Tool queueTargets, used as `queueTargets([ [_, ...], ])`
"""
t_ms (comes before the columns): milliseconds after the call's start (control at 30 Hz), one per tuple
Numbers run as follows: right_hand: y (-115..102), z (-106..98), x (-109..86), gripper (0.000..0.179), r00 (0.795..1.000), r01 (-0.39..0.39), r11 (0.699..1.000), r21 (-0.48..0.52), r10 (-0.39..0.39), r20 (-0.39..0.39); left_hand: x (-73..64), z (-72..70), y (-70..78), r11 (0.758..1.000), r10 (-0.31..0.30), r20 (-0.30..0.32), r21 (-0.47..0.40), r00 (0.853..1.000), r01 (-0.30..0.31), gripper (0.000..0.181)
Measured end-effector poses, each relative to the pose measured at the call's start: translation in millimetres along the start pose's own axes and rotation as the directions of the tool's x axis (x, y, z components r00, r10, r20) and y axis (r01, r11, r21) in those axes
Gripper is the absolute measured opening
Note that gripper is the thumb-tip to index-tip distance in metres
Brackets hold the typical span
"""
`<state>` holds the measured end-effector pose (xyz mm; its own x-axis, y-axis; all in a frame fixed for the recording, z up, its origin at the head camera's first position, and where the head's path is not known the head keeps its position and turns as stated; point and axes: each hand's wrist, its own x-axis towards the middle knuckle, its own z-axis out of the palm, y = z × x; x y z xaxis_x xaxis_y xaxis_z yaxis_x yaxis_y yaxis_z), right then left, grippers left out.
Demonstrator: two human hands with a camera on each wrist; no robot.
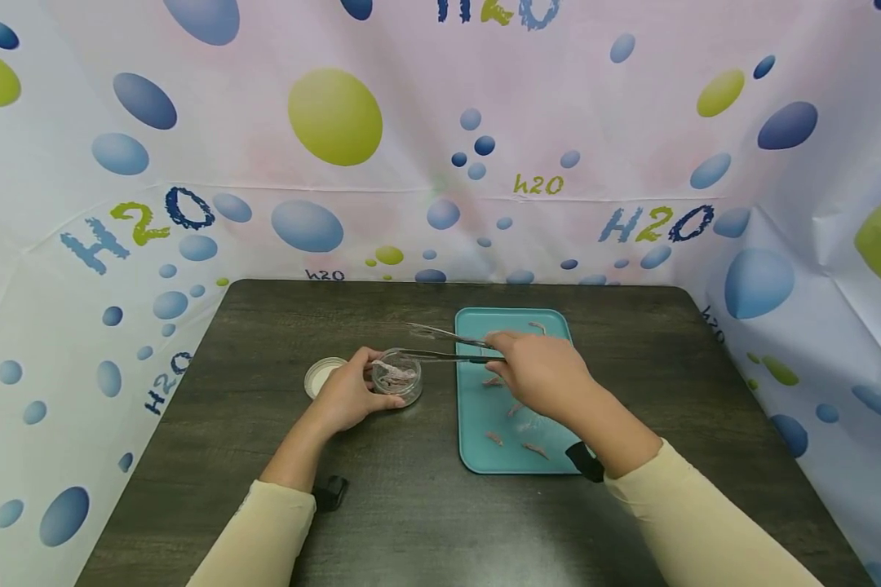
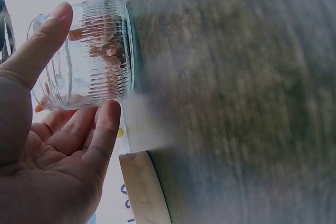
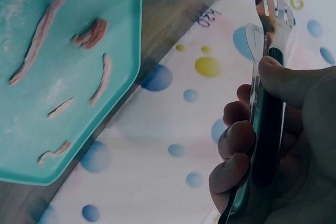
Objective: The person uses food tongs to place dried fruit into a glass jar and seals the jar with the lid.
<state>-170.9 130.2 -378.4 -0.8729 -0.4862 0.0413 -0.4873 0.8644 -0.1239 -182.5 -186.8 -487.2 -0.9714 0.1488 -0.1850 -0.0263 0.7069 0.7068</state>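
My left hand (image 1: 348, 393) grips a small clear glass jar (image 1: 409, 390) between thumb and fingers. Ribbed glass and brownish strips (image 2: 108, 56) inside it show in the left wrist view. In my right hand (image 1: 546, 371) are metal tongs (image 1: 451, 356) with dark handles, gripped over the tray. The tongs' arms stand apart and point left; the nearer one overlaps the jar's mouth in the head view. A slotted, fork-like end (image 3: 275, 19) shows in the right wrist view. Several brownish-pink strips (image 3: 39, 40) lie scattered on a turquoise tray (image 1: 477, 448).
A round pale lid (image 1: 320, 377) lies on the dark wood table (image 1: 404, 514), left of the jar and partly behind my left hand. Behind the table hangs a white curtain (image 1: 411, 171) with blue and green dots. Dark wrist straps (image 1: 330, 493) sit by both sleeves.
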Motion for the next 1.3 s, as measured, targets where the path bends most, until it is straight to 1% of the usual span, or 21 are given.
queueTargets([
  [133,12,2,-8.5,0.046,0.998,-0.060,0.998,0.009,0.060,-0.025,-0.2,-1.3,-0.1,1.000,0.007,0.001,-0.004,1.000,-0.007,0.086],
  [267,21,3,-15.3,0.047,0.994,-0.096,0.995,0.005,0.096,-0.045,-1.0,-2.3,-0.6,1.000,0.006,0.003,0.002,1.000,-0.006,0.086],
  [467,32,5,-24.0,0.051,0.989,-0.142,0.990,0.012,0.143,-0.047,-1.4,-2.7,0.5,1.000,0.004,0.010,0.002,1.000,-0.004,0.086],
  [633,40,6,-31.6,0.055,0.985,-0.161,0.986,0.032,0.162,-0.050,-1.2,-2.6,1.3,1.000,0.000,0.009,0.003,1.000,0.000,0.086],
  [1033,69,16,-55.8,0.051,0.971,-0.223,0.972,0.071,0.227,-0.070,0.9,-2.1,0.5,1.000,0.002,0.018,-0.008,1.000,-0.002,0.087],
  [1300,82,17,-69.6,0.049,0.962,-0.265,0.960,0.086,0.270,-0.051,1.7,-1.8,1.1,1.000,0.012,0.023,-0.016,1.000,-0.012,0.086],
])
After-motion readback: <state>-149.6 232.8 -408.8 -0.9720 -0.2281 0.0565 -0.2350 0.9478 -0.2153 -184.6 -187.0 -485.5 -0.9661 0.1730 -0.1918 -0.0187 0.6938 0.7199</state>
